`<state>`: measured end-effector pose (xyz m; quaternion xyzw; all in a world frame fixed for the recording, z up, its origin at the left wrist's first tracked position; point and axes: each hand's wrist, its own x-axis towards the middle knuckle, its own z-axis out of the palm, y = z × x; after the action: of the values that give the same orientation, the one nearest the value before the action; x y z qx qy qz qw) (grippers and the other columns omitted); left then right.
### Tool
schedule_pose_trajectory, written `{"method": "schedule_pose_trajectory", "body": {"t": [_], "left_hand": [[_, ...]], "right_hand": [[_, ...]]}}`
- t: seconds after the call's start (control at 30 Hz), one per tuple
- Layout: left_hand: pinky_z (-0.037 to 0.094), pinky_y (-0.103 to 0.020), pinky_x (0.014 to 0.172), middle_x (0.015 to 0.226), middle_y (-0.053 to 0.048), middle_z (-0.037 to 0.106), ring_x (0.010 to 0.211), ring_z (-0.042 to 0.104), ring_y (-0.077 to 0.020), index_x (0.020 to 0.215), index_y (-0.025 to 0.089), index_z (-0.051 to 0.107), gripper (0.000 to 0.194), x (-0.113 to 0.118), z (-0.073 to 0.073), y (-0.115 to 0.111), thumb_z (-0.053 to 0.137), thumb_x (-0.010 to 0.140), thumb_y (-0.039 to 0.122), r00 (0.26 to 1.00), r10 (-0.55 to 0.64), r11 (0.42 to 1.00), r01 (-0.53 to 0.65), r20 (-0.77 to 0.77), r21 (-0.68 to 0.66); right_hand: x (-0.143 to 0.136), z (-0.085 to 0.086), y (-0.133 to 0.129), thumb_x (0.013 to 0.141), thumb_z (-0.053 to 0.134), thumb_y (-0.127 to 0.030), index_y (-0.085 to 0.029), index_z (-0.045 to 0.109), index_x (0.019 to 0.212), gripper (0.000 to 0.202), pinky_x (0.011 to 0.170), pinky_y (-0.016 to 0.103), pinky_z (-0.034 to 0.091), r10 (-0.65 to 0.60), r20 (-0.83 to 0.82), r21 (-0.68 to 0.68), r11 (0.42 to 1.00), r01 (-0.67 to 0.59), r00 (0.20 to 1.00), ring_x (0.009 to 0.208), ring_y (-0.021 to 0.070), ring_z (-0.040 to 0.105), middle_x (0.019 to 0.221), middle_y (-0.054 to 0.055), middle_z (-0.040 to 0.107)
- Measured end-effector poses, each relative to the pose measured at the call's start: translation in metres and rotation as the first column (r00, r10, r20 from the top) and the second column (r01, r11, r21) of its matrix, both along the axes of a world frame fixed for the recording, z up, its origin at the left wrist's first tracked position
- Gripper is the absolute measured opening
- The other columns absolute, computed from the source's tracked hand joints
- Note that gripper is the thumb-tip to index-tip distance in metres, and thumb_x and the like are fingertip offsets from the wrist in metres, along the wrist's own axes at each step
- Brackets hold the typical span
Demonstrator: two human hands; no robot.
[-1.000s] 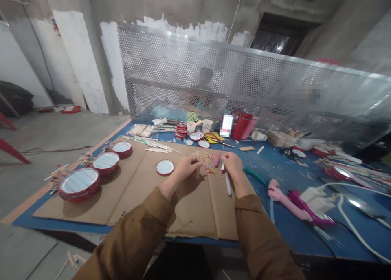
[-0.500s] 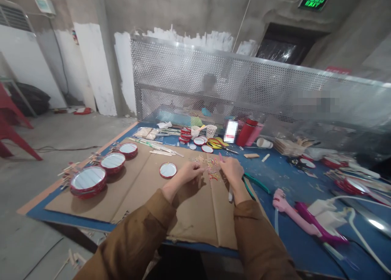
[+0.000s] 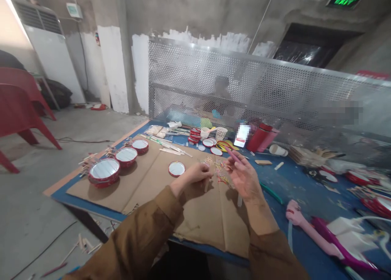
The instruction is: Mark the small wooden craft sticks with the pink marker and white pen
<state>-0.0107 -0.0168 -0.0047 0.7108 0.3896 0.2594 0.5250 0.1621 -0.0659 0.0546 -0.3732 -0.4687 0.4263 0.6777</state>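
Observation:
Over the brown cardboard [image 3: 146, 182], my left hand [image 3: 195, 175] is closed in a pinch, with what looks like a small pale stick [image 3: 207, 185] below its fingertips. My right hand [image 3: 242, 175] is closed round a pink pen-like tool [image 3: 233, 154], its tip pointing up and left. Between the hands lies a pile of small colourful bands [image 3: 222, 172]. A round red-rimmed white disc [image 3: 176, 168] rests on the cardboard, left of my left hand. Teal-handled pliers [image 3: 271, 192] lie partly hidden behind my right wrist.
Stacks of red-rimmed discs [image 3: 104, 172] stand at the left. Scissors [image 3: 225, 145], a phone [image 3: 242, 134], a red bottle [image 3: 259, 137] and a paper cup [image 3: 278, 150] line the back. At right lie a pink glue gun [image 3: 313, 231] and a power strip [image 3: 348, 247]. A perforated metal screen [image 3: 189, 76] stands behind.
The view has turned left. My right hand has rolled over so its palm and fingers show, and the pink tool has risen. My left hand remains pinched.

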Motion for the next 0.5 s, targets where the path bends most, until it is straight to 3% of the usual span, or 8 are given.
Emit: {"method": "schedule_pose_trajectory", "body": {"t": [0.1, 0.17, 0.23, 0.33, 0.5], "left_hand": [[0.035, -0.021, 0.045, 0.045, 0.006, 0.048, 0.041, 0.047, -0.0086, 0.069, 0.019, 0.047, 0.036, 0.000, 0.003, -0.002, 0.063, 0.084, 0.046, 1.000, -0.018, 1.000, 0.018, 0.022, -0.013], [0.036, -0.020, 0.045, 0.045, 0.007, 0.049, 0.040, 0.048, -0.0085, 0.070, 0.019, 0.046, 0.036, -0.001, 0.006, -0.003, 0.064, 0.084, 0.047, 0.999, -0.047, 0.999, 0.047, 0.019, -0.014], [0.037, -0.020, 0.045, 0.046, 0.007, 0.050, 0.041, 0.050, -0.0086, 0.074, 0.019, 0.047, 0.034, -0.002, 0.008, -0.004, 0.063, 0.084, 0.047, 0.997, -0.077, 0.997, 0.078, 0.028, -0.016], [0.037, -0.020, 0.046, 0.048, 0.007, 0.050, 0.042, 0.051, -0.0092, 0.078, 0.019, 0.049, 0.031, -0.003, 0.009, -0.004, 0.062, 0.085, 0.045, 0.993, -0.092, 0.996, 0.093, 0.073, -0.008], [0.034, -0.021, 0.046, 0.050, 0.006, 0.049, 0.045, 0.049, -0.0095, 0.072, 0.019, 0.046, 0.029, -0.003, 0.005, -0.002, 0.064, 0.084, 0.039, 0.993, -0.061, 0.997, 0.056, 0.099, 0.060]], "right_hand": [[-0.002, -0.009, -0.003, 0.056, 0.084, -0.032, -0.020, 0.066, 0.086, 0.037, 0.051, 0.024, 0.044, -0.202, 0.045, -0.020, 0.979, 0.203, 0.978, 0.053, 0.0097, 0.054, 0.066, -0.004, 0.063], [-0.005, -0.017, -0.003, 0.061, 0.082, -0.039, -0.020, 0.061, 0.075, 0.032, 0.049, 0.024, 0.042, -0.373, 0.149, 0.001, 0.926, 0.377, 0.916, 0.049, 0.0099, 0.050, 0.061, -0.004, 0.061], [-0.010, -0.025, -0.003, 0.067, 0.077, -0.044, -0.021, 0.056, 0.068, 0.031, 0.052, 0.027, 0.045, -0.475, 0.270, 0.068, 0.877, 0.475, 0.837, 0.053, 0.0132, 0.055, 0.060, -0.002, 0.062], [-0.018, -0.034, -0.004, 0.074, 0.071, -0.045, -0.023, 0.053, 0.068, 0.030, 0.055, 0.029, 0.047, -0.515, 0.419, 0.196, 0.856, 0.479, 0.748, 0.056, 0.0162, 0.059, 0.060, -0.001, 0.061], [-0.023, -0.037, -0.011, 0.085, 0.057, -0.047, -0.022, 0.058, 0.082, 0.025, 0.057, 0.030, 0.049, -0.413, 0.520, 0.234, 0.911, 0.340, 0.748, 0.053, 0.0165, 0.060, 0.063, 0.000, 0.065]]}}
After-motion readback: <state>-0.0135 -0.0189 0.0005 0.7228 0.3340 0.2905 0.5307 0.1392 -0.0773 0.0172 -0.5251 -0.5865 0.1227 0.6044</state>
